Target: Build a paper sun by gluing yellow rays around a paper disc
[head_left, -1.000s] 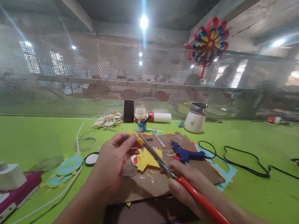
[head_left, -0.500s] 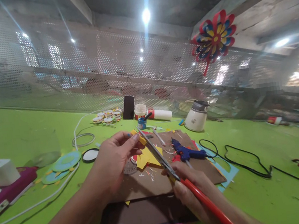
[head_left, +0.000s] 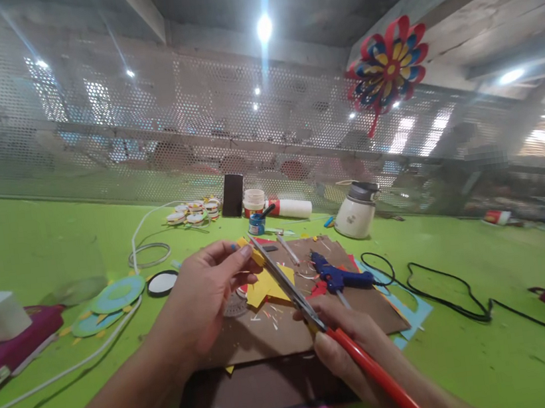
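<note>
Between the thumb and fingers of my left hand [head_left: 217, 285] is a small piece of yellow paper [head_left: 256, 254]. My right hand [head_left: 337, 336] grips red-handled scissors [head_left: 291, 288], whose blades point up and left and reach the edge of that piece. Whether the blades are closed on it I cannot tell. Below the blades lies a larger yellow paper shape [head_left: 269, 287] with pointed corners, resting on a brown board [head_left: 290, 335]. A clear protractor [head_left: 235, 304] is partly hidden behind my left hand.
A blue glue gun [head_left: 339, 274] lies on the board's right, its black cord [head_left: 443, 282] running right. Behind stand a phone [head_left: 232, 194], a blue jar [head_left: 256, 225] and a white kettle-like pot [head_left: 356, 211]. Light-blue paper discs [head_left: 118, 294] and a power strip [head_left: 20, 344] are left.
Both hands keep nearly the same pose, with the scissors still at the yellow piece. The whole view has shifted very slightly.
</note>
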`<state>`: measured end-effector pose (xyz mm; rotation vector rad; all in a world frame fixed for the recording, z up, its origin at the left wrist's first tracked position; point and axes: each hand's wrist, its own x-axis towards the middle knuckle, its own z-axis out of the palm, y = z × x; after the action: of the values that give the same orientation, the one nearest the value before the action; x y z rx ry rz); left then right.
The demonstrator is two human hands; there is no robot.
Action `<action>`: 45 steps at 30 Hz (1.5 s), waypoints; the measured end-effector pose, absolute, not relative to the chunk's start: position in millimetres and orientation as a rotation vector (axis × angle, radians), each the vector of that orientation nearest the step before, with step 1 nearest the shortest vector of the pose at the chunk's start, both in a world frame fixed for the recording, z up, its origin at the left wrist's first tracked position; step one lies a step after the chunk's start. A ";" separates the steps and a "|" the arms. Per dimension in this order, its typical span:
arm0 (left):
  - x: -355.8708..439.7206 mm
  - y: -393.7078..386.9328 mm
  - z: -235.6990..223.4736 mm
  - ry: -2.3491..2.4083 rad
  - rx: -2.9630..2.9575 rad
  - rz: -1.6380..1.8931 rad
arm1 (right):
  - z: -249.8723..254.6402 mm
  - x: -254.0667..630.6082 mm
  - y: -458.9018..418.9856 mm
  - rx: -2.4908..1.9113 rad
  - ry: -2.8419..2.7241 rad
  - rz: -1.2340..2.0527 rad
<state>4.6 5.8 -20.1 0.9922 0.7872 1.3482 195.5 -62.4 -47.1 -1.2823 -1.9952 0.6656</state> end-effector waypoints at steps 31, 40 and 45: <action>4.2 5.6 -22.7 0.736 1.008 1.314 | -53.1 199.0 -60.2 -1.285 -1.979 0.627; 4.7 7.9 -22.7 0.727 1.018 1.301 | -56.4 199.5 -58.7 -1.280 -1.973 0.622; 4.5 6.6 -22.3 0.714 1.028 1.299 | -57.2 200.8 -58.7 -1.278 -1.997 0.622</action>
<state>4.5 6.6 -22.3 1.0278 0.7144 1.2994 200.8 -58.7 -57.2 -1.2783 -1.9973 0.6216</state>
